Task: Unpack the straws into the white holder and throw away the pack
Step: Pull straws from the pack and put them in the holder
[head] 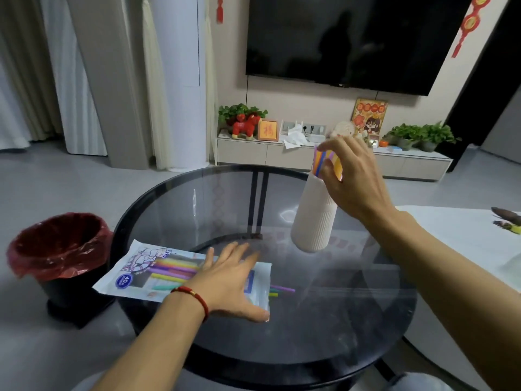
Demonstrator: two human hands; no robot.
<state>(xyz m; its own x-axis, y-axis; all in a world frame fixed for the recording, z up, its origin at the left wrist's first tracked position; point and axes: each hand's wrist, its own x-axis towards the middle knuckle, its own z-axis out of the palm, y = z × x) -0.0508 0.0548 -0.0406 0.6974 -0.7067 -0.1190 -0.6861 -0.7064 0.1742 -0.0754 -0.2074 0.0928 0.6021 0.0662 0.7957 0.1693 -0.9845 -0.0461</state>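
Observation:
The white ribbed holder [313, 221] stands upright on the round glass table [338, 320], right of centre. A bunch of coloured straws [321, 159] sticks out of its top, and my right hand [355, 182] is closed around their upper ends. The straw pack [141, 269], a flat white printed bag, lies at the table's left edge with several straws still inside. A few straw tips [282, 290] poke out of its open right end. My left hand [234, 280] lies flat on the pack with fingers spread, pressing it down.
A black bin with a red liner [56, 249] stands on the floor just left of the table, beside the pack. A white table [465, 235] adjoins on the right. A TV cabinet with plants and ornaments runs along the far wall.

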